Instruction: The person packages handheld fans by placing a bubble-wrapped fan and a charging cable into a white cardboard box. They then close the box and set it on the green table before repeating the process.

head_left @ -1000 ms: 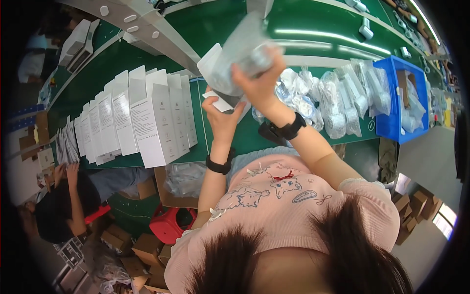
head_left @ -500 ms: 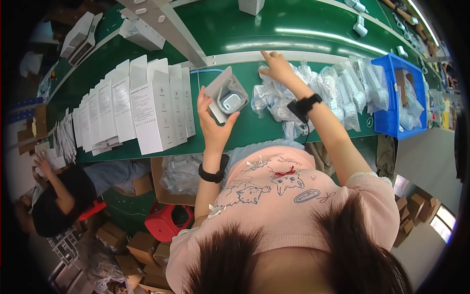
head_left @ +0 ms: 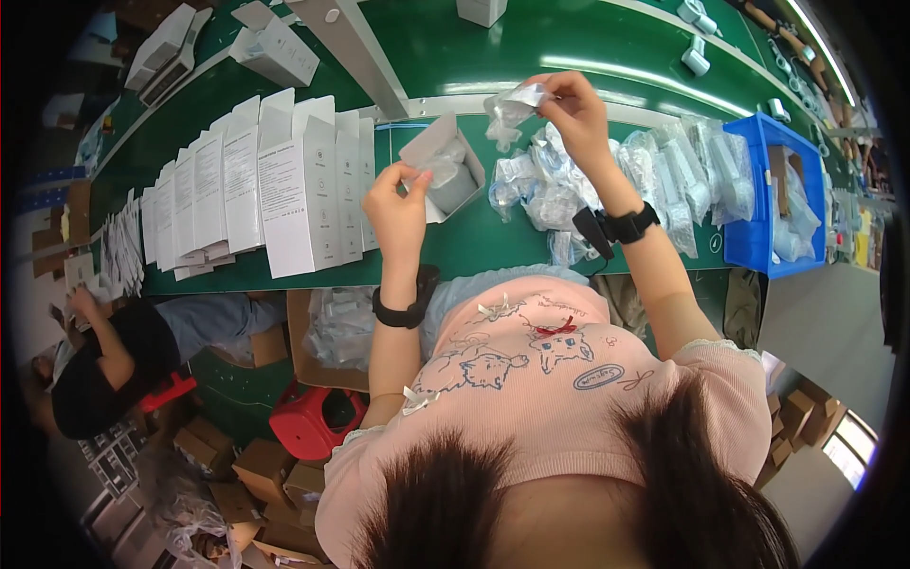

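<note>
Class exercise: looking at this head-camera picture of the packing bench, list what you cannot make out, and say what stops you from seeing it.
Head view:
- What the small clear bag in the right hand holds: crumpled, glossy film, too small.
- Inside of the open white box at the left hand: its flap and that hand's fingers partly cover it.
- Contents of the blue bin: plastic wrapping, fisheye rim.
- The seated person at left: cut off by the dark rim.

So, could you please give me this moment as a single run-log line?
left hand: holds open white box | right hand: lifts clear bag above bag pile | surface: green bench | beside: upright white boxes
</note>
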`<state>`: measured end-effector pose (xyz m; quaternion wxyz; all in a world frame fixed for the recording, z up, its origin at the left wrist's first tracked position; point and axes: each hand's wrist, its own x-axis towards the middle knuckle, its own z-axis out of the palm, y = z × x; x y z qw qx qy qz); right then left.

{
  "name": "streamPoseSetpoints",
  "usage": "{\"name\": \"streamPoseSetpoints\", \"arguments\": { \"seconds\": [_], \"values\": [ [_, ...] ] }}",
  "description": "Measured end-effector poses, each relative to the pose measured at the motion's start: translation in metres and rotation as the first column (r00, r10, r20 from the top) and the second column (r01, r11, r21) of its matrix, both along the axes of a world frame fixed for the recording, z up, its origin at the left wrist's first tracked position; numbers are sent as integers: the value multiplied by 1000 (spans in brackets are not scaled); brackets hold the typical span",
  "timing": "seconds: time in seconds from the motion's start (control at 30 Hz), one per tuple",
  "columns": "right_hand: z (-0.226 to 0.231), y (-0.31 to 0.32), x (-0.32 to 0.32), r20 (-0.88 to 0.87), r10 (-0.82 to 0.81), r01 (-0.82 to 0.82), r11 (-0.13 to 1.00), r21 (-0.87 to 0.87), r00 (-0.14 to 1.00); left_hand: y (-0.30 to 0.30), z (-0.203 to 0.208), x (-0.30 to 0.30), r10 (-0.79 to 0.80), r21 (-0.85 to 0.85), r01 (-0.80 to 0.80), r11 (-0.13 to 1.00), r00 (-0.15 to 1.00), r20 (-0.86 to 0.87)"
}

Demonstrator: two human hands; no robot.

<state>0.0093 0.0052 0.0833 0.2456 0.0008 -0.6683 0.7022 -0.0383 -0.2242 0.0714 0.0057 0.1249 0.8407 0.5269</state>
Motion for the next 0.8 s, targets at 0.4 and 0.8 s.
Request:
{"name": "streamPoseSetpoints", "arguments": {
  "seconds": [0.4,0.8],
  "values": [
    [0,-55,-4,106,384,-199,210,957,917,-6,1,-8,-3,-75,6,997,999,36],
    [-50,-51,-14,192,315,-363,873,326,929,-71,57,-14,63,-870,-310,384,948,-311]
  ]
}}
